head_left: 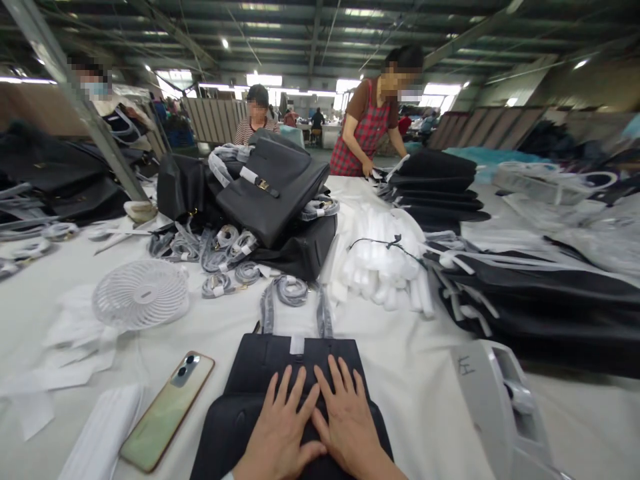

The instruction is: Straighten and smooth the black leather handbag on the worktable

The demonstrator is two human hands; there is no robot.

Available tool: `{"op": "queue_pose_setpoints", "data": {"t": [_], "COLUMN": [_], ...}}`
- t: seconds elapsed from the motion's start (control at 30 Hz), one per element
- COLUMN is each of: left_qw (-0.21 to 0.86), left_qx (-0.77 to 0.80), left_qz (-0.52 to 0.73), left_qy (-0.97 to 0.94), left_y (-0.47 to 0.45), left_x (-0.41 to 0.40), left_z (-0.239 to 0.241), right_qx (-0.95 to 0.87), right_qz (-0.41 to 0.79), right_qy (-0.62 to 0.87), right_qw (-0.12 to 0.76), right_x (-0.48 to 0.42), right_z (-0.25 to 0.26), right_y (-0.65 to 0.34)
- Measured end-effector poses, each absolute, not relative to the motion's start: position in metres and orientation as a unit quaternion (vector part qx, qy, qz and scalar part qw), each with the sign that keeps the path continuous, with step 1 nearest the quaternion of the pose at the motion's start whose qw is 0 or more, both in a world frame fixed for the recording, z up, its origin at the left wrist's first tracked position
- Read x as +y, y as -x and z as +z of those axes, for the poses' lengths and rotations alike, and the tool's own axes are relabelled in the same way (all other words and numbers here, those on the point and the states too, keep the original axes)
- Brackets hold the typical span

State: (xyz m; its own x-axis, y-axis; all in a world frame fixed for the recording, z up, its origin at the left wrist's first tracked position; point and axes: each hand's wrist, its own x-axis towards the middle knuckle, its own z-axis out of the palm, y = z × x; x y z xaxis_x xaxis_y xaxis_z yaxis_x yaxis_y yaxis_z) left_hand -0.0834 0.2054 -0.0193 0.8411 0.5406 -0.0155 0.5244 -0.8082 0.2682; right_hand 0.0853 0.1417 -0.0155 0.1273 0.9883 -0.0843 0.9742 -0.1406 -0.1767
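Fingers (pixel 293 393) of both hands lay spread, flat on bag (pixel 295 363), holding nothing. Step judged: pressing bag smooth. Next needs grip on straps (pixel 295 303).

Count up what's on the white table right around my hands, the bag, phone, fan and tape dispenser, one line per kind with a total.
Black handbag under the left hand and right hand: 1
Smartphone, face down: 1
White round fan: 1
White tape dispenser: 1
Total: 4
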Motion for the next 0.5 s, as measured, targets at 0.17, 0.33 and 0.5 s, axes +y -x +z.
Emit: {"op": "queue_pose_setpoints", "data": {"t": [0.17, 0.33, 0.5], "left_qw": [0.152, 0.13, 0.067], "left_qx": [0.274, 0.279, 0.264], "left_qz": [0.029, 0.041, 0.059], "left_qy": [-0.949, -0.951, -0.96], "left_y": [0.087, 0.084, 0.084], "left_x": [0.209, 0.205, 0.209], "left_z": [-0.023, -0.024, -0.058], "right_qx": [-0.651, -0.649, -0.654], "right_qz": [0.088, 0.096, 0.107], "right_qy": [0.753, 0.753, 0.747], "right_qw": [0.047, 0.046, 0.053], "right_x": [0.145, 0.144, 0.136], "right_z": [-0.019, -0.014, -0.018], "right_y": [-0.086, -0.085, -0.089]}}
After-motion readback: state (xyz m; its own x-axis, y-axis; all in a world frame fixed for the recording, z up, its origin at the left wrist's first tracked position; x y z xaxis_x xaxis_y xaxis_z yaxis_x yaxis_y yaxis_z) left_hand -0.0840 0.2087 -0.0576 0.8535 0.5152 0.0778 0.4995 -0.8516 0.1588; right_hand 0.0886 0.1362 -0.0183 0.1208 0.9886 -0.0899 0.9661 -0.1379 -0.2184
